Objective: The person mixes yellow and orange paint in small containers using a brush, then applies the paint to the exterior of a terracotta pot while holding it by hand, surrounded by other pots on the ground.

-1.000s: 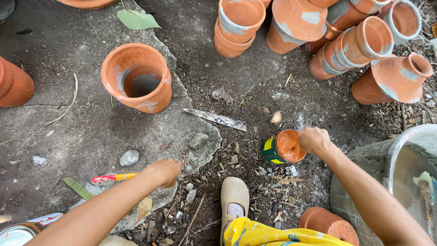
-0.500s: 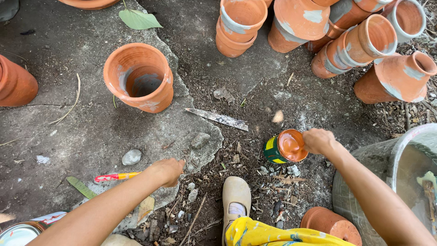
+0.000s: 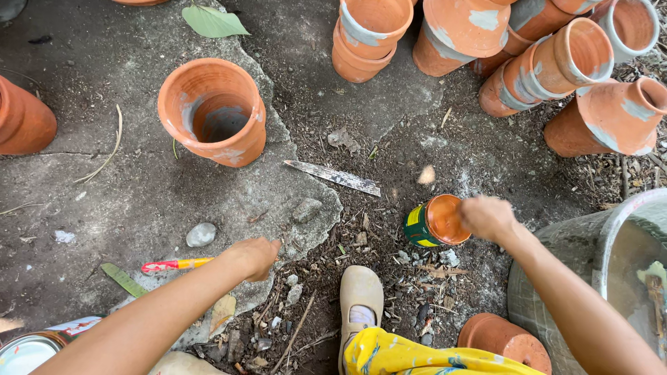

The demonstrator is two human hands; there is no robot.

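left hand (image 3: pixel 253 255) closed around the end of a red-and-yellow handled tool (image 3: pixel 174 264) lying on the concrete slab (image 3: pixel 104 201). right hand (image 3: pixel 488 217) curled at the rim of a small green-and-yellow paint can (image 3: pixel 432 222), filled with terracotta-coloured paint; whether it grips anything, can't tell. can sits on the dirt just left of that hand. ahead of left hand: upright clay pot (image 3: pixel 214 111), empty, grey smears inside. ahead of right hand: heap of clay pots (image 3: pixel 528 48), mostly tipped over. right of right hand: big grey tub (image 3: pixel 590 229). shoe (image 3: pixel 360 292) between the hands.
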